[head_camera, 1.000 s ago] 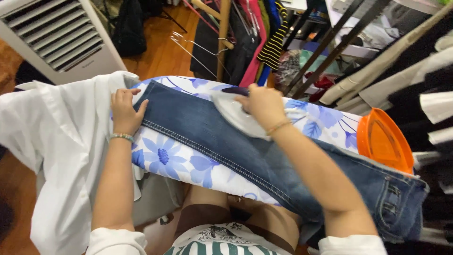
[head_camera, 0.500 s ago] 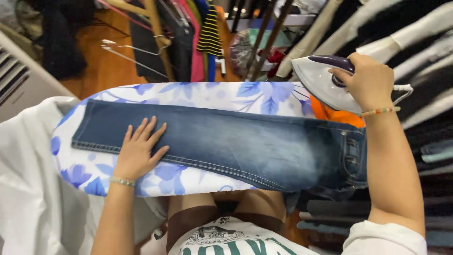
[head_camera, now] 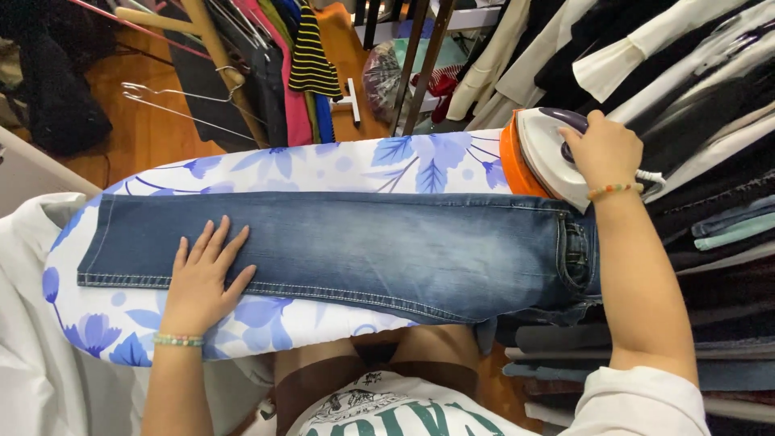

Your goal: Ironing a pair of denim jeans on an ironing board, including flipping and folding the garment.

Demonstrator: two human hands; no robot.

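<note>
- The jeans leg lay flat along the flower-print ironing board, its hem toward the narrow end and its waist hanging off the wide end.
- The left hand pressed palm-down on the denim near the hem, fingers spread wide and flat, closed on nothing.
- The right hand was wrapped shut around the handle of the white iron, which stood tilted at the board's wide end against the orange iron rest.
- Risk, as I judged it: the iron sat near the board's edge, just beside hanging clothes; a loose hold could have let it tip off or brush hot against those garments.
- The heavy waist part drooped over the end, so its weight could have dragged the leg off line if the left hand had lifted.
- The flat left hand lay on the stretch that the iron would cross; a quick pass might have caught the fingers.
- White cloth hung at the board's narrow end, and wire hangers lay on the wooden floor beyond.
</note>
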